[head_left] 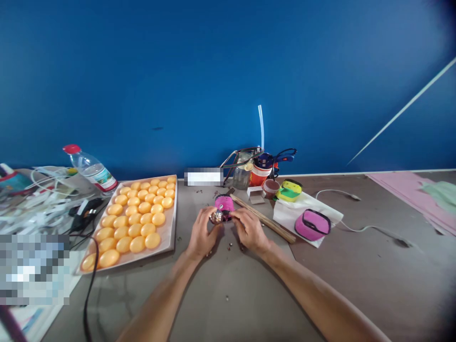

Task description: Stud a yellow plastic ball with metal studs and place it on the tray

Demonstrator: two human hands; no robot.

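A: Left hand (203,235): what has it got?
B: Its fingers are curled closed round a shiny beaded ball (216,217), held above the grey mat (231,320) on the bench (356,289).
A: Right hand (251,231)?
B: Fingers bent and nearly together, tips beside a dark edge at the ball's right. Cannot tell whether anything is gripped between them.
A: And the magenta pouch (224,203)?
B: Between the hands, just beyond the fingertips. Contact with the ball: cannot tell.
A: Surroundings, right side?
B: Wooden sticks (276,226) lie slantwise near the right hand. Past them, a second magenta pouch (312,224) and a yellow-green pouch (289,190) rest on white paper (285,216).
A: Left side?
B: A shallow tray (172,232) of orange domes (134,218) in rows; behind its far left corner, a red-capped bottle (93,170), leaning. Small bits are scattered on the mat near the hands.
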